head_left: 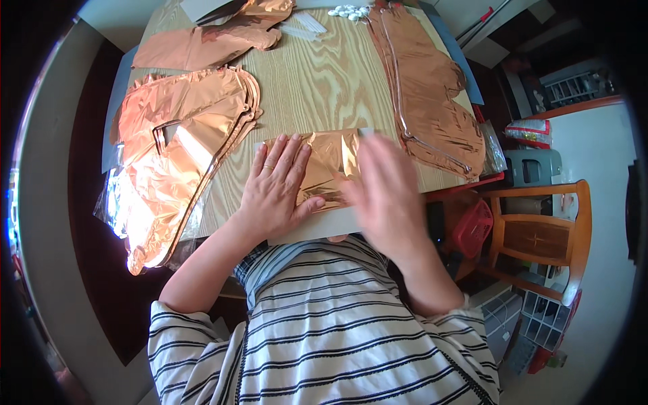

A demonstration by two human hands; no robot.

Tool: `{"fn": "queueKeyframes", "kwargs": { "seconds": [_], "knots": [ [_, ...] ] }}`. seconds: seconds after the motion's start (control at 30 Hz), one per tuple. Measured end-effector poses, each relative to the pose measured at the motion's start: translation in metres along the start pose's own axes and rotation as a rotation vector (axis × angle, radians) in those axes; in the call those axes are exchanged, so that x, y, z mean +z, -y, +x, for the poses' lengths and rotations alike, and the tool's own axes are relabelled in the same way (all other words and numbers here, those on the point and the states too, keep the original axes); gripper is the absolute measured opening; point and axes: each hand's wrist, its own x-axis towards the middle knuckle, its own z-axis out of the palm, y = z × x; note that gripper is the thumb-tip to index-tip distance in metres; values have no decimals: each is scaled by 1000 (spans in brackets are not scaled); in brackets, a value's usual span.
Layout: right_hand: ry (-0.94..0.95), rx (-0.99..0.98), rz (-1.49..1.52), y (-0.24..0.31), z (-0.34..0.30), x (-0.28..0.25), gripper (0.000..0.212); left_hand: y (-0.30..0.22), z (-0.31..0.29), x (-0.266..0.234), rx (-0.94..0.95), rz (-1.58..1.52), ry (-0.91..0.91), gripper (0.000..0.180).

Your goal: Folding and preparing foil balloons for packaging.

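Note:
A folded piece of shiny rose-gold foil [329, 165], probably a flat foil balloon, lies on a pale card [317, 224] at the table's near edge. My left hand [275, 189] presses on its left side, fingers stretched out flat and a ring on one of them. Over the foil's right side is my right hand [393, 202], smeared by motion, so its grip cannot be made out. To the left rests a pile of flat, uninflated rose-gold foil balloons [182, 111], overhanging the table edge. Another stack of flat foil balloons [432, 88] lies to the right.
More rose-gold foil [202, 48] sits at the table's far left. Pale thin strips [307, 25] and a heap of small white pieces [349, 12] lie at the far side of the wood-grain table [317, 88]. A wooden chair [536, 239] and a red basket [474, 228] stand at right.

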Motion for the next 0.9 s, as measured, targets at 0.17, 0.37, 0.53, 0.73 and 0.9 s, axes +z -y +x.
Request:
{"fn": "queueKeyframes", "kwargs": {
  "seconds": [0.17,0.37,0.53,0.73,0.9],
  "knots": [
    [245,-46,-40,0,12,86,80,5,-2,6,33,16,-14,79],
    [338,50,-243,-26,-2,73,90,0,0,-4,-8,-46,25,79],
    [340,136,-245,-39,-8,60,91,-1,1,-4,-14,-47,30,80],
    [288,153,-214,-45,-13,56,87,-1,2,-5,-17,-21,30,80],
    [28,230,-53,-48,-30,17,45,-1,1,-4,-23,-50,39,80]
  ]
}}
